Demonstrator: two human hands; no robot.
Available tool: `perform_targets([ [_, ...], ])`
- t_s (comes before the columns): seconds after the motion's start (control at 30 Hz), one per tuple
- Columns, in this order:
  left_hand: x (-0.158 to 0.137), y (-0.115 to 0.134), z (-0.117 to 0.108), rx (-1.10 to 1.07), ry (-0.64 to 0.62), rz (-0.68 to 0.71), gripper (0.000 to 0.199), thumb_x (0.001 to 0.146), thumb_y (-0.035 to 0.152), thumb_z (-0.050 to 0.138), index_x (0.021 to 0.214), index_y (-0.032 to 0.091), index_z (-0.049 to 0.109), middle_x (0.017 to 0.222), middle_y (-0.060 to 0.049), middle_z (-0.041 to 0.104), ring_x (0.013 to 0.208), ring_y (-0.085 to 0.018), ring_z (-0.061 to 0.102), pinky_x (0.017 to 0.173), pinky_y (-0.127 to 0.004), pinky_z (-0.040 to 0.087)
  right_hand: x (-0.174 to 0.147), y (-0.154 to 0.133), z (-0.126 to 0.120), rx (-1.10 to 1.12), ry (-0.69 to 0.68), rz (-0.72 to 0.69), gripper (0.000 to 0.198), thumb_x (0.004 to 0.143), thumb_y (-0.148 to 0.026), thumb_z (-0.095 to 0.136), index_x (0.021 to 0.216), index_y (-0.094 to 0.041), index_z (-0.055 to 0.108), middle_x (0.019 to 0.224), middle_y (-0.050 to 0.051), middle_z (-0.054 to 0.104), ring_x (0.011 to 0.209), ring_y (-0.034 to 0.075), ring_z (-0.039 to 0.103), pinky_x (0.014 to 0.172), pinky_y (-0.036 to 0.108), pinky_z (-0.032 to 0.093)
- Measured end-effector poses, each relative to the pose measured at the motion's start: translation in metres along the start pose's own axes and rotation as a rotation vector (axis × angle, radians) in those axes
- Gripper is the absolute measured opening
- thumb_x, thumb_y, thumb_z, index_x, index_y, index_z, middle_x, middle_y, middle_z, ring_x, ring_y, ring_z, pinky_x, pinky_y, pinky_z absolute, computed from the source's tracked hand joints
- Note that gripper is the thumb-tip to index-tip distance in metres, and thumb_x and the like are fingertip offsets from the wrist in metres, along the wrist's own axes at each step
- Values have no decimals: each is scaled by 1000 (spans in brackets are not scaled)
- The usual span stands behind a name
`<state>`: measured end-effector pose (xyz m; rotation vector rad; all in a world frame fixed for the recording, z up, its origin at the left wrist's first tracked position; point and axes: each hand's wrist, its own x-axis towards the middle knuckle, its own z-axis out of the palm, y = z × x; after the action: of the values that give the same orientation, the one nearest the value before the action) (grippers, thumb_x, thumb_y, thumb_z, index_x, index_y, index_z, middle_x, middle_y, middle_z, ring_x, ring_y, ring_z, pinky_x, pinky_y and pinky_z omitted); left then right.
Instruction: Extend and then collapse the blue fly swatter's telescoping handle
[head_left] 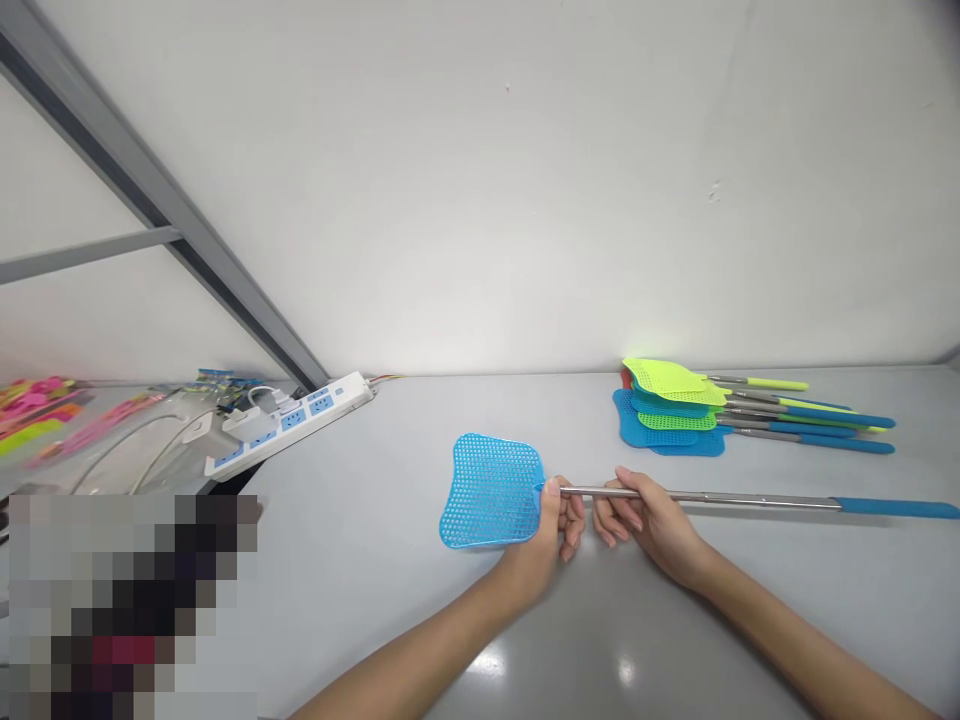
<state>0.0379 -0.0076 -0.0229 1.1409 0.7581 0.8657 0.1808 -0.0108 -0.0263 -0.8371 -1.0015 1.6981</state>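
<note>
A blue fly swatter (493, 492) with a long, extended metal shaft is held level above the table, its perforated head to the left and its blue grip to the right. My left hand (546, 528) is closed on the shaft just beside the head, thumb on top. Further along the same shaft, my right hand (651, 520) pinches it from below, with the thumb over the rod. Behind and to the right lies a pile of fly swatters (667, 382), yellow-green and blue, with their handles pointing right.
On the left of the grey table (360, 600) lies a white and blue power strip (296, 425) with plugs and cables. Colourful packaged items (45, 410) lie at the far left, past a grey metal frame (169, 190). A white wall (487, 200) stands behind.
</note>
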Motion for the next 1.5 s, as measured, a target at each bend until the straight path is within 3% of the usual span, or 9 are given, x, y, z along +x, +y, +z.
perform_targets([
  [0.33, 7, -3, -1, -28, 80, 9, 52, 76, 58, 21, 67, 17, 50, 42, 4, 39, 37, -7, 32, 42, -21, 26, 2, 0, 1, 10, 74, 3, 46, 79, -38, 34, 37, -19, 39, 38, 0, 38, 44, 15, 43, 52, 29, 30],
  [0.5, 7, -1, 0, -29, 198, 52, 39, 77, 50, 34, 73, 16, 53, 47, 4, 41, 39, -6, 35, 43, -21, 28, 3, -2, 3, 24, 176, -69, 47, 77, -35, 41, 33, -20, 35, 35, -2, 29, 38, 12, 35, 47, 28, 25],
  [0.6, 9, 2, -4, -159, 267, 29, 30, 73, 45, 45, 79, 16, 53, 55, 3, 48, 42, -7, 40, 47, -21, 33, 4, -4, -2, 40, 218, -85, 46, 77, -35, 42, 33, -20, 35, 35, -2, 27, 37, 12, 33, 46, 29, 23],
  [0.77, 19, 21, -31, -461, 340, 31, 27, 74, 41, 43, 80, 16, 53, 68, -2, 59, 54, -13, 53, 51, -25, 40, 8, -16, -21, 156, 345, -124, 45, 76, -34, 42, 34, -21, 32, 36, -3, 24, 37, 12, 29, 45, 29, 22],
  [0.83, 23, 34, -46, -514, 329, 7, 27, 75, 38, 43, 83, 15, 55, 71, -2, 60, 59, -14, 56, 55, -25, 43, 7, -21, -26, 140, 327, -102, 45, 76, -33, 42, 34, -21, 32, 35, -2, 25, 37, 12, 29, 45, 30, 22],
  [1.0, 25, 55, -68, -420, 157, -250, 30, 71, 31, 53, 96, 14, 55, 90, -9, 62, 79, -20, 59, 70, -30, 45, 5, -21, -25, 56, 249, -76, 46, 77, -31, 42, 33, -21, 34, 34, -3, 25, 37, 12, 32, 46, 30, 21],
  [1.13, 19, 46, -60, -345, 76, -426, 36, 68, 30, 57, 99, 12, 55, 95, -13, 61, 86, -25, 58, 75, -37, 44, 8, -16, -24, 63, 268, -76, 46, 77, -30, 40, 32, -21, 34, 34, -3, 26, 36, 12, 31, 45, 29, 21],
  [1.23, 16, 37, -50, -345, 101, -445, 38, 67, 33, 59, 98, 12, 55, 97, -14, 60, 87, -26, 58, 75, -39, 45, 9, -17, -25, 61, 266, -81, 46, 77, -28, 38, 32, -21, 33, 34, -3, 25, 36, 12, 32, 45, 29, 22],
  [1.5, 16, 38, -48, -343, 159, -531, 41, 64, 36, 61, 97, 13, 56, 94, -13, 62, 78, -23, 61, 71, -35, 48, 5, -22, -26, -15, 36, -9, 44, 77, -29, 32, 34, -21, 31, 34, 1, 37, 38, 16, 42, 47, 30, 28],
])
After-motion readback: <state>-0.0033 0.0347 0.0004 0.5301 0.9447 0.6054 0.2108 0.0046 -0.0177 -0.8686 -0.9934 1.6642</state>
